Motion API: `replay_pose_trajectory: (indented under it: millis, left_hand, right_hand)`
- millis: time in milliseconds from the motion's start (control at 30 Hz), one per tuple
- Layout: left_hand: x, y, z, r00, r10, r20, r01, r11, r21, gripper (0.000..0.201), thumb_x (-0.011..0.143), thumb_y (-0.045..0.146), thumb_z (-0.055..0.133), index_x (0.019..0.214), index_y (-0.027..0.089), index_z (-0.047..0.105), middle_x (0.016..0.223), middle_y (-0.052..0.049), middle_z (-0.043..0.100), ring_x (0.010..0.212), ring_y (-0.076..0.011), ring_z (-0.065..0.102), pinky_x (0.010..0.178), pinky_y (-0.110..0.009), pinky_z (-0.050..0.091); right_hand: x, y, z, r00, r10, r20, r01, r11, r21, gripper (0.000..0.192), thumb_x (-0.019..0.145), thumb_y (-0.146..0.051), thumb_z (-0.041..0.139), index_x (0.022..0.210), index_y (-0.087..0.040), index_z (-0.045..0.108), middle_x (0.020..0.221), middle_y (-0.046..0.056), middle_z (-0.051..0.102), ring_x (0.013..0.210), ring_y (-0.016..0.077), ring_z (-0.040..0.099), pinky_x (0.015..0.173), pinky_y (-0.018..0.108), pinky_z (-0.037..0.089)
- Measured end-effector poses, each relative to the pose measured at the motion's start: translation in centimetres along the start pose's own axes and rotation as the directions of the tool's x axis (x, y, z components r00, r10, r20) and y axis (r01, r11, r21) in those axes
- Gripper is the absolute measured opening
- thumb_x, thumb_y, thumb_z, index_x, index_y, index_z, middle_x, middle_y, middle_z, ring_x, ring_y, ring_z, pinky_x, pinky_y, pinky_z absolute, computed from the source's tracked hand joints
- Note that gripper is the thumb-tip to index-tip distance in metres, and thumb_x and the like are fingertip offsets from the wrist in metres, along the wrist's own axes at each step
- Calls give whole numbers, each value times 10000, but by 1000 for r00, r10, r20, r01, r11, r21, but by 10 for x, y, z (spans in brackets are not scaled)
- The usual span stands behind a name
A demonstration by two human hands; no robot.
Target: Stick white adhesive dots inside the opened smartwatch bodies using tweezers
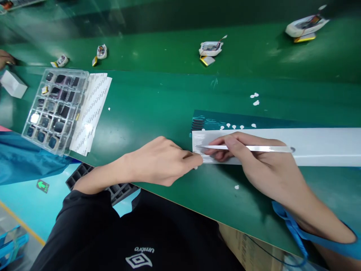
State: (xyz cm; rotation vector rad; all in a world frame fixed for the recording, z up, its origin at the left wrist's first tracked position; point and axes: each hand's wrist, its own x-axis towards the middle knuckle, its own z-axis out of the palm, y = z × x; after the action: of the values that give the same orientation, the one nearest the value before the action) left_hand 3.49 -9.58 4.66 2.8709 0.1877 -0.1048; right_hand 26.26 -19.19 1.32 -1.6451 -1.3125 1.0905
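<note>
Head view – close, looking down over bench (158, 101).

The tweezers (248, 148) in the right hand (262, 165) look like bright polished metal, smooth and reflective. Under their tip, the strip (324, 145) is white, matt, paper-like; the left hand (160, 162) pinches its end. The table (158, 109) has a smooth green mat with a soft sheen and blurred glare. At 10 o'clock, the tray (55, 109) is clear glossy plastic, moulded into cells holding dark shiny parts. Beside it, the sheets (91, 109) seem to be white printed paper, slightly glossy. The wrist strap (293, 227) at 4 o'clock looks like blue woven cloth. The black shirt (126, 241) at 6 o'clock is matt fabric.
</note>
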Motion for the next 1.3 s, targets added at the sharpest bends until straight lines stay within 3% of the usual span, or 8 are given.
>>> replay_pose_trajectory:
  millis: [300,400,467,567,667,800,900,1300]
  left_hand:
    - [1,0,-4,998,-2,60,2,1000,0,229,1029,175,479,1140,143,677,775,-34,766,631,-191,713,450,-356,201]
    - [3,1,0,997,-66,-33,56,971,-231,227,1041,191,478,1098,152,695,745,-20,753,570,-142,650,467,-305,300]
    - [7,1,5,962,-230,-147,119,838,-532,216,1045,246,514,1115,169,703,704,10,726,520,-93,591,500,-248,394]
    - [13,0,10,885,-451,-119,96,427,-899,233,1023,287,572,1173,166,703,717,12,712,500,-70,605,502,-202,485]
    - [17,1,10,912,-409,20,58,80,-995,296,991,236,636,1266,137,681,774,-32,765,656,-132,758,605,-220,618]
    - [19,5,8,934,-354,54,18,-105,-994,420,972,150,675,1390,126,641,1016,-107,840,979,-215,836,868,-318,706]
    - [18,6,9,941,-329,83,31,-160,-987,467,985,139,668,1450,141,619,1072,-105,842,1076,-238,827,976,-366,699]
    - [19,8,8,937,-339,90,18,-210,-978,479,978,80,657,1455,97,613,1085,-119,844,1066,-243,831,991,-365,704]
  right_hand:
    - [5,-5,-6,996,87,-6,-85,980,182,485,923,-711,669,914,-253,829,878,71,823,784,205,789,708,326,669]
    - [4,-9,-10,990,46,-131,3,936,353,428,827,-705,799,821,-278,811,836,56,807,696,199,761,641,344,659]
    - [2,-14,-10,976,-18,-216,103,914,391,367,811,-657,843,781,-295,794,787,42,788,608,188,716,590,367,644]
    - [-6,-19,-7,948,-86,-305,201,907,370,249,867,-557,834,799,-319,803,770,42,787,593,209,720,555,392,634]
    - [-15,-19,-2,935,-137,-326,231,934,271,145,953,-466,759,884,-358,827,800,19,801,647,219,761,585,383,658]
    - [-22,-13,1,927,-239,-290,280,954,107,140,998,-362,698,993,-410,829,776,-16,797,587,196,746,497,313,621]
    - [-25,-9,-1,919,-242,-312,270,962,48,151,975,-323,728,1013,-431,826,818,-22,810,586,198,748,464,299,607]
    - [-24,-6,-8,920,-282,-273,278,959,-54,193,971,-305,724,1065,-438,827,897,-5,828,639,206,762,423,283,549]
